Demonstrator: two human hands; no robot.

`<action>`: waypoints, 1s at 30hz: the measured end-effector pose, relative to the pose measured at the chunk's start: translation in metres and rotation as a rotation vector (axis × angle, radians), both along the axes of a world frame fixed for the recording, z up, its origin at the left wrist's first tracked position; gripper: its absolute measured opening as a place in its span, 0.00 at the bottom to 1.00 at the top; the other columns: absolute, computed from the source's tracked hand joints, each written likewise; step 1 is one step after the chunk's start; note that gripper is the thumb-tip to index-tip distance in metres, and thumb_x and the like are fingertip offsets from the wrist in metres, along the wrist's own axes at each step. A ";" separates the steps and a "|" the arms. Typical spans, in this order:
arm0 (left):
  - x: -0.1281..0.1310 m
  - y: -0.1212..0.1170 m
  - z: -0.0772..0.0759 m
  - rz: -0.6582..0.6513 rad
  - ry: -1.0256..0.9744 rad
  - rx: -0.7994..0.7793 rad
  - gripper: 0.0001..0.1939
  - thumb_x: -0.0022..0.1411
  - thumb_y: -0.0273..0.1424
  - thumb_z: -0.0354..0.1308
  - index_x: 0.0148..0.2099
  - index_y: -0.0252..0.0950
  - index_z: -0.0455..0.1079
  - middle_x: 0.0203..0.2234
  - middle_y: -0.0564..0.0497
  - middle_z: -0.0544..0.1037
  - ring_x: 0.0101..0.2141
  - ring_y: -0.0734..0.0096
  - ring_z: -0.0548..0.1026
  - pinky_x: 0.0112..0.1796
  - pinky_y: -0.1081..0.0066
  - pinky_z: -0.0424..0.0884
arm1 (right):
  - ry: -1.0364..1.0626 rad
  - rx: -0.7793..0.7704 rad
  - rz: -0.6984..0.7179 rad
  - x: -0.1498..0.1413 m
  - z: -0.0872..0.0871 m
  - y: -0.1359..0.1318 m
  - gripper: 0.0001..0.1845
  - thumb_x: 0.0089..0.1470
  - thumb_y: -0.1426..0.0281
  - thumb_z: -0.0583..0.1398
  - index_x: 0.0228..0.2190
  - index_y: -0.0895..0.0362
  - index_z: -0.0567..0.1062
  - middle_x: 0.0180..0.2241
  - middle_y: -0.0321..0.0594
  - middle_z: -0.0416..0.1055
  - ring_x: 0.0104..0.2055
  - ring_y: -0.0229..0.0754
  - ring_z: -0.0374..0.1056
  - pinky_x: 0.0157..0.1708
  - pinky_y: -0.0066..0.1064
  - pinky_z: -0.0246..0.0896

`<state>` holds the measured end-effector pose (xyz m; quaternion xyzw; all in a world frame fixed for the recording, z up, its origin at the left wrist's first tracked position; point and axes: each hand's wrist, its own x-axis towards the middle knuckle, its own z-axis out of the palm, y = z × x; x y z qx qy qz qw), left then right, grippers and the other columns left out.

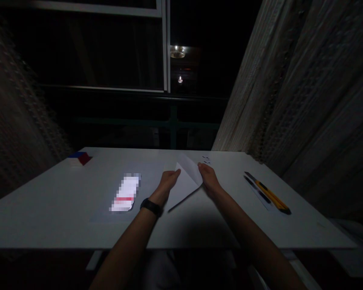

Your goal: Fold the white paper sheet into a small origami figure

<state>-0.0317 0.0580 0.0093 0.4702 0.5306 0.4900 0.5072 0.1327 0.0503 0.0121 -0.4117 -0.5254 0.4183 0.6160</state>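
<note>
The grip of the left hand [168, 180] was closed on a folded white paper [184, 185], its thumb [177, 172] lying along the near face and the other fingers mostly hidden. The grip of the right hand [208, 177] was closed on the same paper at its upper right edge. Held between the two hands, the paper tilted over the middle of the white tabletop [63, 225], one flap slanting across it and a corner pointing down toward the person.

A black wristband [151, 207] circled the left wrist. Left of that hand lay a phone [127, 189], its screen lit and pixelated, with a red band near the lower end; a pale sheet [153, 173] was spread beneath it. Just beyond the right hand, small dark marks [206, 160] showed on the surface, too small to make out. Farther right, a yellow-and-black cutter [272, 195] lay slantwise, with a slim dark tool [258, 190] close beside it. Near the far left corner sat a block [78, 158] with blue, red and white faces.

Behind the tabletop stood a dark window with a pale frame [166, 48], and a light curtain [245, 88] hung on the right.
</note>
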 end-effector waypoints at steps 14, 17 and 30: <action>0.000 -0.010 0.007 0.086 -0.292 0.149 0.19 0.40 0.38 0.64 0.33 0.29 0.74 0.24 0.48 0.76 0.24 0.71 0.70 0.26 0.73 0.64 | -0.030 -0.034 0.034 0.000 0.003 -0.002 0.21 0.43 0.51 0.58 0.19 0.56 0.64 0.17 0.30 0.57 0.21 0.34 0.51 0.22 0.27 0.44; 0.000 -0.008 0.008 0.113 -0.334 0.162 0.19 0.39 0.37 0.65 0.34 0.29 0.73 0.23 0.48 0.75 0.24 0.72 0.70 0.27 0.73 0.65 | -0.032 -0.029 0.039 0.000 0.003 -0.002 0.21 0.43 0.51 0.58 0.19 0.56 0.64 0.18 0.30 0.57 0.21 0.34 0.51 0.22 0.27 0.44; -0.001 -0.009 0.010 0.088 -0.424 0.183 0.18 0.39 0.36 0.65 0.32 0.30 0.73 0.23 0.50 0.74 0.24 0.72 0.70 0.27 0.72 0.64 | -0.007 -0.037 0.012 0.002 0.002 0.001 0.20 0.41 0.52 0.59 0.20 0.57 0.67 0.18 0.31 0.61 0.22 0.35 0.54 0.23 0.28 0.46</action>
